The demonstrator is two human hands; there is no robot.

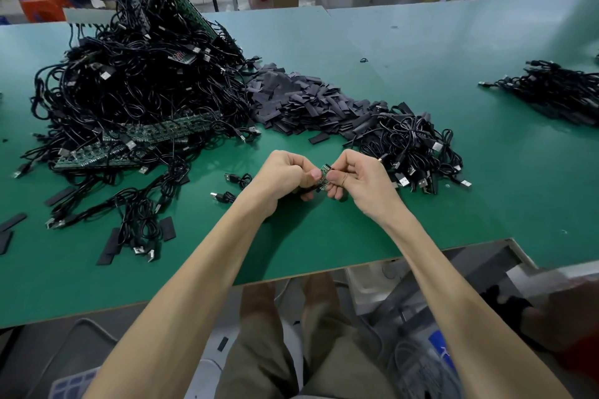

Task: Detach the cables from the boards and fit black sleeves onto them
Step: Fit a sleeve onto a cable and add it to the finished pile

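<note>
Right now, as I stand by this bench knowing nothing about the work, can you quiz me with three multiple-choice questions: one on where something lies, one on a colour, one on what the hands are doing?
1. Where does the pile of black sleeves lie?
A. Right beside the cable tangle, on its right
B. At the table's near edge
C. On the floor

2. What colour is the table top?
A. White
B. Green
C. Red

3. What are the left hand and right hand doing?
A. Lying flat on the table
B. One holds scissors
C. Both pinch one small board

Answers:
1 A: the sleeves spread from the tangle's right flank.
2 B: the whole surface is green.
3 C: both thumbs press on the board, held between the hands above the table.
</note>
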